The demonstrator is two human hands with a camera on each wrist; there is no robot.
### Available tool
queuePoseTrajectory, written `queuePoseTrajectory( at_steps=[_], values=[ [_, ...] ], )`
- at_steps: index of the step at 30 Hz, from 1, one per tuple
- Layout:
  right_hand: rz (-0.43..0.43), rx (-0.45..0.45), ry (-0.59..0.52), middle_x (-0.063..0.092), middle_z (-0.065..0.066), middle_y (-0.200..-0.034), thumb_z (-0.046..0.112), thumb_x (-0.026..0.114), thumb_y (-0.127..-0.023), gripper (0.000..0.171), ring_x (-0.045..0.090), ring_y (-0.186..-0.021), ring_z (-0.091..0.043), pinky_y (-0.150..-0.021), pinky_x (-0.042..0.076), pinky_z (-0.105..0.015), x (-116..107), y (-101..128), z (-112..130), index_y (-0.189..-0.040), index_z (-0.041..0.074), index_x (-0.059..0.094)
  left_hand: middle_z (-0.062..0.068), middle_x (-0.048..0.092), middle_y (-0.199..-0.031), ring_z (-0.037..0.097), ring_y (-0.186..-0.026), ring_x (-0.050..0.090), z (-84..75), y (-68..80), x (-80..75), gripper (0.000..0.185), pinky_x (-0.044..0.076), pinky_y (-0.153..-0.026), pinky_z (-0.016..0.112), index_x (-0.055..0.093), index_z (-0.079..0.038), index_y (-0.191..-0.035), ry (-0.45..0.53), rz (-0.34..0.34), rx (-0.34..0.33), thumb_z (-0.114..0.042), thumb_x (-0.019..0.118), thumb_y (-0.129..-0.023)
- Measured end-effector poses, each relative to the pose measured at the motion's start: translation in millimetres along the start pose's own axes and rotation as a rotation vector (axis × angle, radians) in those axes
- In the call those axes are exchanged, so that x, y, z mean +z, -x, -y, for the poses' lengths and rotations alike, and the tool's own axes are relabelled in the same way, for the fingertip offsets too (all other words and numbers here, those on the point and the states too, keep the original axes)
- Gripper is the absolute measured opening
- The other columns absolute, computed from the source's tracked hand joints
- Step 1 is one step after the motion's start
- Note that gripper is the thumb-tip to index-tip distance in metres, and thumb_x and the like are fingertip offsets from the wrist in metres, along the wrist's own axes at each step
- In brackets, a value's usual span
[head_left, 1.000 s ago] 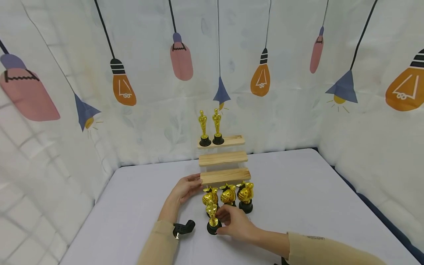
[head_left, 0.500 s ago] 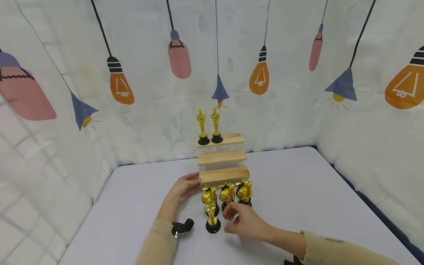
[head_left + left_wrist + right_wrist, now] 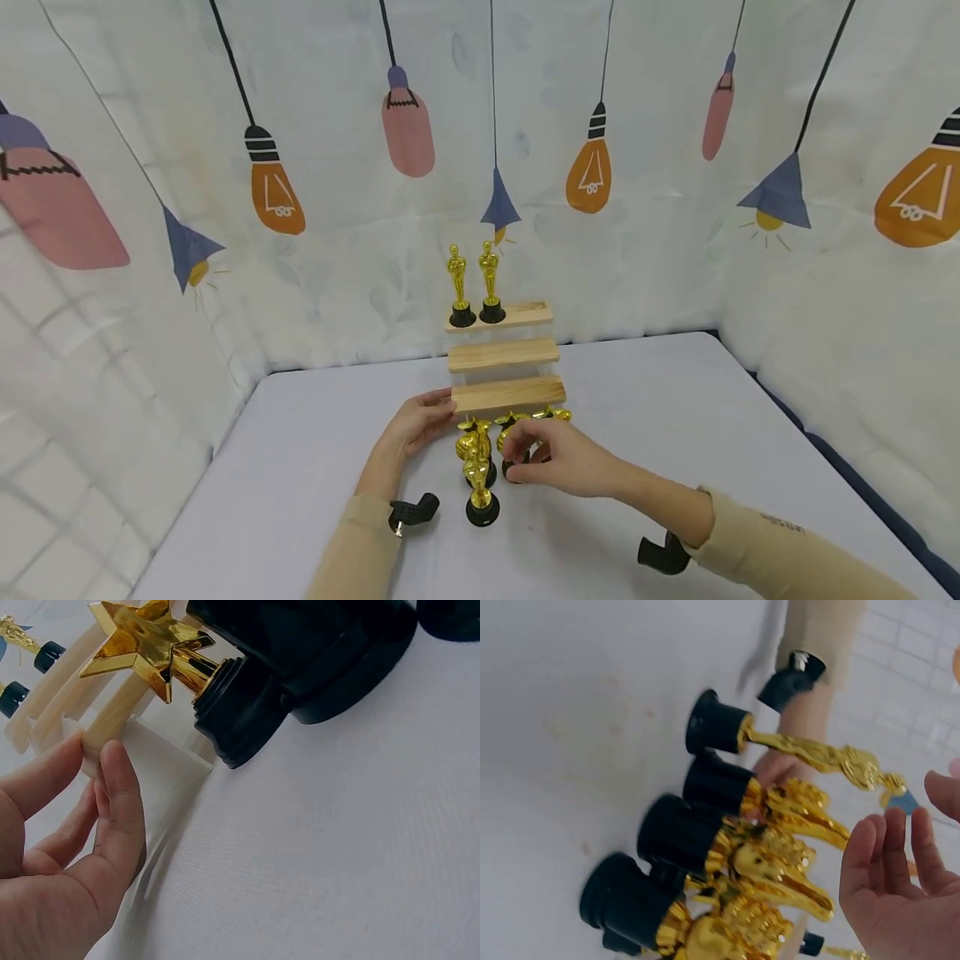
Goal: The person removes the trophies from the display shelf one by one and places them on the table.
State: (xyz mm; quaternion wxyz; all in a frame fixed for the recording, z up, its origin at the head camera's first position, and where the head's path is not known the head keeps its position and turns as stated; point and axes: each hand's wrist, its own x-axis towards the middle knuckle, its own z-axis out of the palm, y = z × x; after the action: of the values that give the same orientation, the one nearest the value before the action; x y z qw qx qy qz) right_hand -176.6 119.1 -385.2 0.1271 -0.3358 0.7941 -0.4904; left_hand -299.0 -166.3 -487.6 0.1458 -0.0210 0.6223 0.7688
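My left hand (image 3: 420, 421) pinches the left end of the lowest step (image 3: 517, 393) of a three-step wooden stand; thumb and finger lie on either side of that step end (image 3: 101, 731). My right hand (image 3: 558, 457) hovers over the middle trophy (image 3: 512, 435) in a row of three gold trophies, fingers loosely spread (image 3: 900, 877) and apart from the gold. It hides most of the right trophy (image 3: 553, 413). A small gold figure trophy (image 3: 481, 498) stands alone in front of the left trophy (image 3: 472, 442). A star trophy (image 3: 150, 641) sits close to my left fingers.
Two gold figure trophies (image 3: 474, 287) stand on the stand's top step (image 3: 528, 315); the middle step (image 3: 504, 355) is bare. The stand backs onto a curtain printed with light bulbs (image 3: 585, 179). A grey table (image 3: 675, 417) stretches to both sides.
My right hand let go of the small figure trophy and moved forward over the row of three. The left hand stayed on the lowest step.
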Motion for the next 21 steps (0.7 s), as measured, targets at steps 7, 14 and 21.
queuePoseTrajectory(
  at_steps=[7, 14, 21],
  values=[
    [0.024, -0.001, -0.077, 0.067, -0.006, -0.106, 0.011, 0.072, -0.098, 0.014, 0.063, -0.098, -0.023, -0.080, 0.058, -0.033, -24, -13, 8, -0.109, 0.004, 0.067, 0.023, 0.060, -0.129, 0.020, -0.099, 0.068, 1.4, -0.7, -0.6, 0.053, 0.059, -0.087, 0.031, 0.044, 0.012, -0.147, -0.010, -0.001, -0.003, 0.002, 0.065, -0.099],
    [-0.027, 0.029, -0.138, 0.066, -0.012, -0.107, 0.017, 0.069, -0.100, 0.022, 0.061, -0.096, -0.029, -0.081, 0.058, -0.040, -50, -30, 13, -0.114, 0.000, 0.065, 0.025, 0.058, -0.134, 0.020, -0.101, 0.068, -1.3, -1.1, 1.3, 0.055, 0.058, -0.090, 0.032, 0.045, 0.010, -0.148, -0.011, -0.003, -0.011, 0.001, 0.066, -0.098],
    [-0.094, 0.039, -0.167, 0.065, -0.012, -0.102, 0.014, 0.065, -0.103, 0.015, 0.059, -0.099, -0.042, -0.080, 0.057, -0.039, -67, -51, 5, -0.113, 0.002, 0.064, 0.023, 0.059, -0.132, 0.020, -0.100, 0.068, -1.7, -1.0, 0.3, 0.055, 0.058, -0.088, 0.032, 0.044, 0.011, -0.148, -0.015, -0.011, -0.022, 0.001, 0.066, -0.099]
  ],
)
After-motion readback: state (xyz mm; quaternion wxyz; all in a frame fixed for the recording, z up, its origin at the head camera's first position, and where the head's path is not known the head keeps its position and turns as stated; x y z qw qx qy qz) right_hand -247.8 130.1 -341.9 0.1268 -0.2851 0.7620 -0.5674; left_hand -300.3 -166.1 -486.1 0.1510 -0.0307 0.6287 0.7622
